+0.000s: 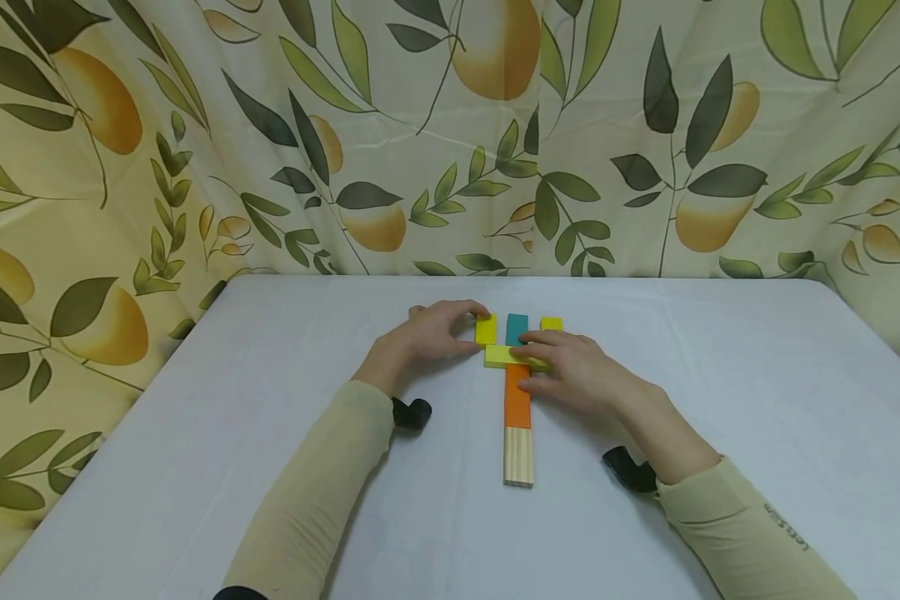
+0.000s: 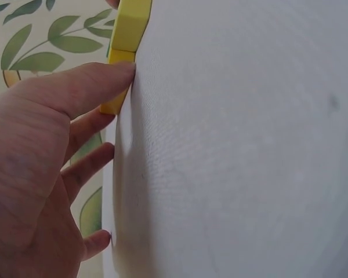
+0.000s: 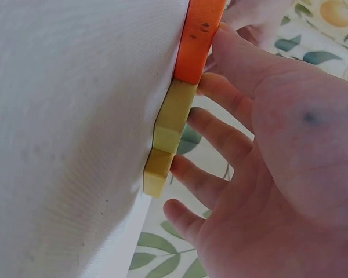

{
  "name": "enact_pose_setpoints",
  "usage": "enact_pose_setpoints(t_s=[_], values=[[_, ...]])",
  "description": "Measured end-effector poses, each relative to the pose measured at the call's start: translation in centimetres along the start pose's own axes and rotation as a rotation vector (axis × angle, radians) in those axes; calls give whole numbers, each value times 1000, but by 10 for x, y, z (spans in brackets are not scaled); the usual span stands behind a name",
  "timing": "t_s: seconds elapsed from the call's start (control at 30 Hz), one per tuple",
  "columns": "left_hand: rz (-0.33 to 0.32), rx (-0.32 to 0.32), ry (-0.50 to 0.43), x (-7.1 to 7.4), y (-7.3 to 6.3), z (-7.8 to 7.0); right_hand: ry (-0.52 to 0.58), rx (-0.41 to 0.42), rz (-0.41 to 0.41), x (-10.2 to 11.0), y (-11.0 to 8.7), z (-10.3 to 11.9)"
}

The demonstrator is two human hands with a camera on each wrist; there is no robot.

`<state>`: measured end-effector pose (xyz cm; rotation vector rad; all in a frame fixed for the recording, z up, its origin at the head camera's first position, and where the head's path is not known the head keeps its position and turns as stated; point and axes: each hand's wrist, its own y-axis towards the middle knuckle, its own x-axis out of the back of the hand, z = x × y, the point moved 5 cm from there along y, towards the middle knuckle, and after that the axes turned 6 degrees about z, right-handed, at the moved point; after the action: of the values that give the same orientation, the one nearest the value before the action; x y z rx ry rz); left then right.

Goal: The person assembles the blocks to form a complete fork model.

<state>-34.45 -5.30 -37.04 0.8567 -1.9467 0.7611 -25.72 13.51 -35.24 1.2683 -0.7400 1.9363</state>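
Note:
My left hand pinches the left yellow block between thumb and fingers. In the left wrist view that block touches the end of a longer yellow block. My right hand lies with spread fingers over the crosswise yellow block and the upper orange block, fingertips touching them. Beyond the crosswise block stand a teal block and a right yellow block, partly covered by my right fingers. A plain wooden block extends the orange one toward me.
All the blocks lie flat on a white-covered table. A curtain printed with leaves and fruit hangs behind the table and along its left side. Black wrist cameras sit beside both forearms, close over the tabletop.

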Motion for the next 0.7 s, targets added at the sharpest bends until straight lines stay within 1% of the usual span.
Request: enact_pose_setpoints(t_s=[0.27,0.53,0.7], values=[[6,22,-8,-1,-3,2,1,0,5,0,0,1],[-2,24,-21,1,-10,6,6,-9,11,1,0,2],[-15,25,-39,3,-17,5,3,-16,11,1,0,1]])
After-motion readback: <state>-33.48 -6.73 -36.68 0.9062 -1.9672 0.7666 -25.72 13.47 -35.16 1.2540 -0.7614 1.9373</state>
